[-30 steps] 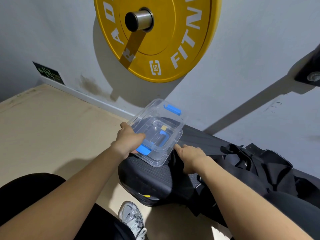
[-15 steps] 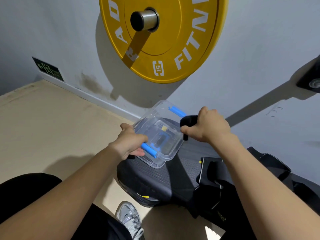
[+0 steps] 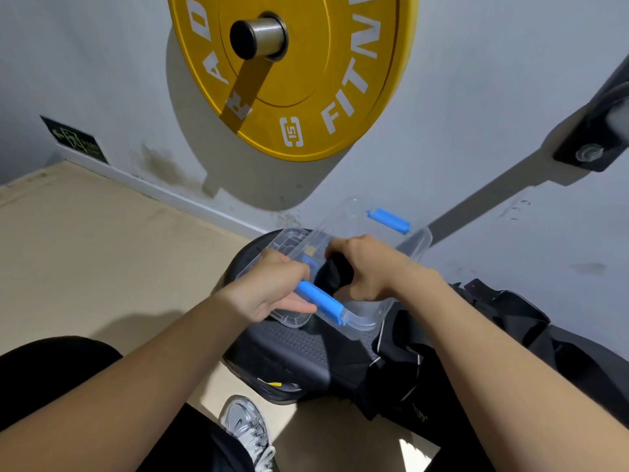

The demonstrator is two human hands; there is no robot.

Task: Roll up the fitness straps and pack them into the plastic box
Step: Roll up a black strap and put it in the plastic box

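I see my left hand (image 3: 269,289) gripping the clear plastic box (image 3: 416,242) beside its blue latch (image 3: 320,301), my right hand (image 3: 372,267) clutching a rolled black strap (image 3: 335,271) inside it.

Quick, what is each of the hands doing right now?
Left hand: closed, gripping the plastic box by its near rim.
Right hand: closed, holding a rolled black strap in the box.
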